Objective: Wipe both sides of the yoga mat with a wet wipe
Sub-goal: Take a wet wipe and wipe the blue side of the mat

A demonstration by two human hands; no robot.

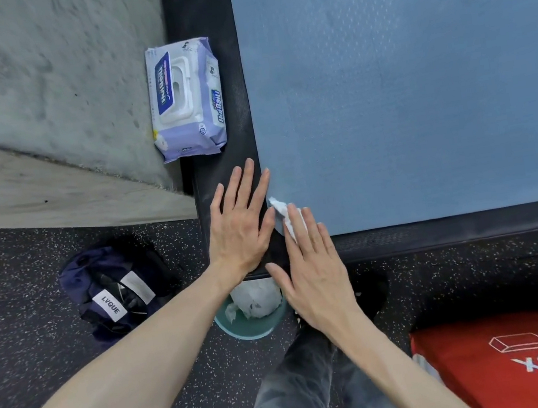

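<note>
Blue yoga mat (409, 80) lies flat on black underlay (198, 6), near-left corner by both hands. Right hand (314, 266) presses white wet wipe (284, 213) at the corner edge with straight fingers. Left hand (241, 223) flat, fingers spread, on underlay touching the mat's left edge. Wipes pack (185, 99) just left. Wide bare mat beyond.

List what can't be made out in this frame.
Head view only:
- Wet wipe: mostly covered by the right hand.
- Yoga mat: cut off by the top and right edges; underside unseen.
- Bin: partly hidden by both wrists.
- Red box: lettering cut off by the right edge.
</note>
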